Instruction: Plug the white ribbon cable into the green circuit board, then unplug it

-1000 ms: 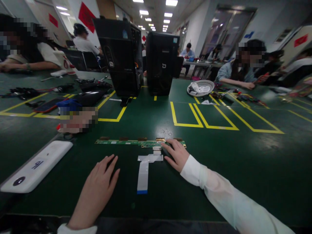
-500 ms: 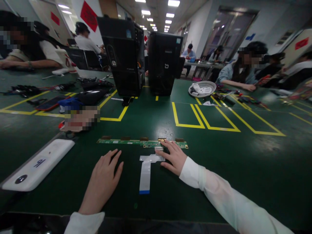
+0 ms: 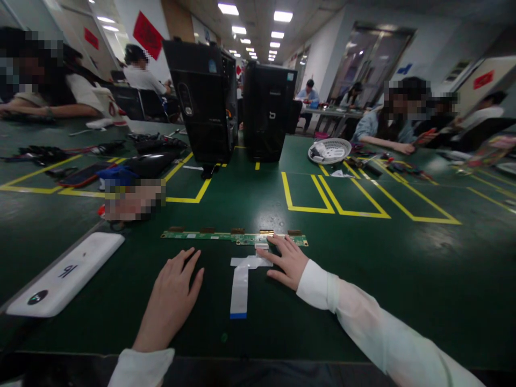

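Note:
A long, narrow green circuit board (image 3: 217,236) lies across the green table. Below its right half rests a white flat cable (image 3: 241,287) with a blue end, bent near its top. My right hand (image 3: 288,262) is spread over the board's right part, its fingertips at the connector (image 3: 262,245) and the cable's upper end; whether they press on these cannot be told. On the table left of the cable, my left hand (image 3: 171,295) lies with its fingers apart and holds nothing.
A white power bank (image 3: 66,274) lies at the left. Two black computer cases (image 3: 201,102) stand at the back. A white basket (image 3: 329,151) sits at the back right. Cables and tools lie on both sides; several people sit around.
The camera view has shifted slightly. Both hands, the board and the flat cable keep nearly the same places relative to one another.

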